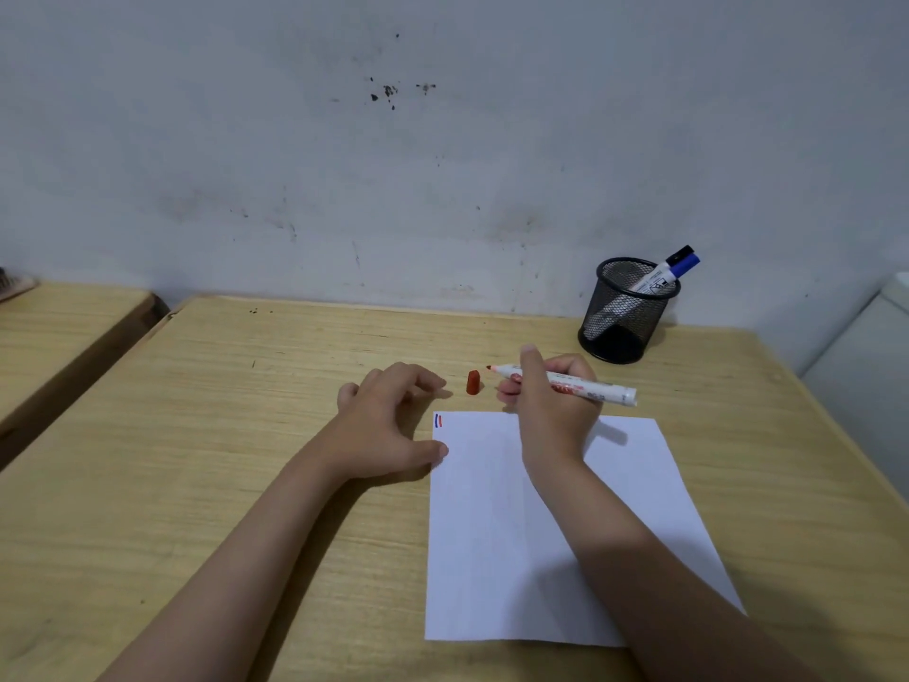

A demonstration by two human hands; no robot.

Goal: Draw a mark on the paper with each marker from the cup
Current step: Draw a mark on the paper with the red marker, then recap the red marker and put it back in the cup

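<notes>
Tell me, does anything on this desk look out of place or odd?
Only small things. A loose red marker cap stands on the wooden desk, off the uncapped red marker held in the right hand. The wall behind has dark specks. Nothing is spilled.

Counter (246, 435): light wood-grain finish, matt, with scuffs. Paper (516, 558): plain white sheet, smooth, matt. Cup (624, 312): black wire mesh, apparently metal, with a solid base. Red marker (580, 386): white plastic barrel, slight sheen. Red cap (473, 382): plastic, likely matt. Wall (442, 140): painted, matt, stained and chipped.
</notes>
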